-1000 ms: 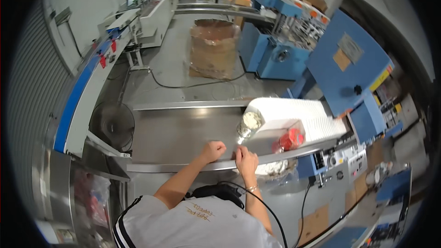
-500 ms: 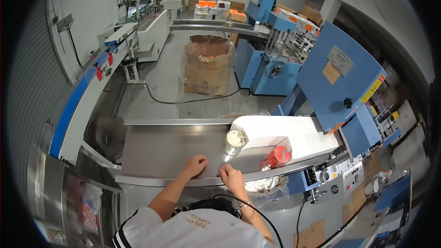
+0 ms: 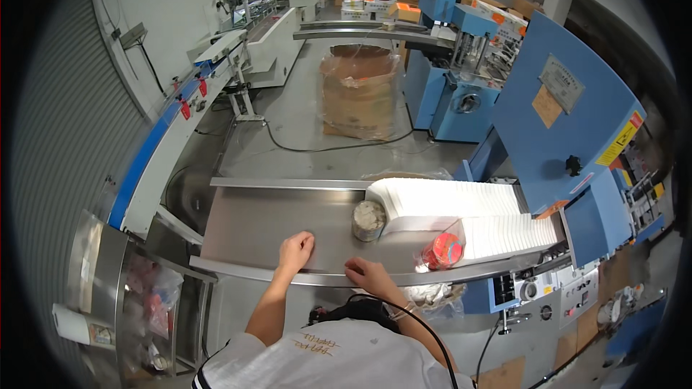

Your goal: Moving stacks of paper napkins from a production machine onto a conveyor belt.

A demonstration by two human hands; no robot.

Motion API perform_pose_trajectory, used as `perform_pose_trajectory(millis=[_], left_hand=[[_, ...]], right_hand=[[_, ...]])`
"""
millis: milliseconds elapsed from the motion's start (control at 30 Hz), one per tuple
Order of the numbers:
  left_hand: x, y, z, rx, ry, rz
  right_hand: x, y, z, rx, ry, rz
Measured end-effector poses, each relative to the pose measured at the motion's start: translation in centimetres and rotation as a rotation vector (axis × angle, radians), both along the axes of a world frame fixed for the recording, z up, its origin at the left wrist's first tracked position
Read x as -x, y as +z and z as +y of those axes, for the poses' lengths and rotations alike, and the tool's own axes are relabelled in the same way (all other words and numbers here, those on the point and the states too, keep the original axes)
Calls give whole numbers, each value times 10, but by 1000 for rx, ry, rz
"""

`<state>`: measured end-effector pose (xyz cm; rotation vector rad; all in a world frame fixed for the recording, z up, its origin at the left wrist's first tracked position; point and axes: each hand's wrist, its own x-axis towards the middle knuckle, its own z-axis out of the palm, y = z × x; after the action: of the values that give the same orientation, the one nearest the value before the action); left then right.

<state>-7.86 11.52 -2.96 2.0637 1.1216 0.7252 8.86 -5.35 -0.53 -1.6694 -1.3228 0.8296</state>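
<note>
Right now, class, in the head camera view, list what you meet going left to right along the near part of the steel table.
Person's left hand → person's right hand → clear cylindrical jar of pale contents → red-printed clear packet, all on the shiny steel table.

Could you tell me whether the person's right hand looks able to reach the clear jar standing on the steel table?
Probably yes: the right hand rests on the near edge of the steel table, and only bare metal lies between it and the clear jar.
</note>
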Motion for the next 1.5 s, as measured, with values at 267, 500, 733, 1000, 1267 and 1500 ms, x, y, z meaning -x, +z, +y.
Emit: perform_pose_trajectory(millis=[267,500,733,1000,1267,1500], left_hand=[[-13,10,-49,-163,23,97],[-14,8,-49,-104,164,114],[-19,14,-54,-109,156,248],[-20,16,-52,-90,81,323],[-17,16,-54,-28,48,334],[-21,25,-51,9,22,273]], right_hand=[[-32,-16,-15,-29,34,-205],[-26,-23,-12,-83,-13,-180],[-33,-32,-8,-80,-9,-96],[-42,-40,-6,-52,3,15],[-44,-31,-7,93,-32,57],[-39,-29,-2,116,-149,33]])
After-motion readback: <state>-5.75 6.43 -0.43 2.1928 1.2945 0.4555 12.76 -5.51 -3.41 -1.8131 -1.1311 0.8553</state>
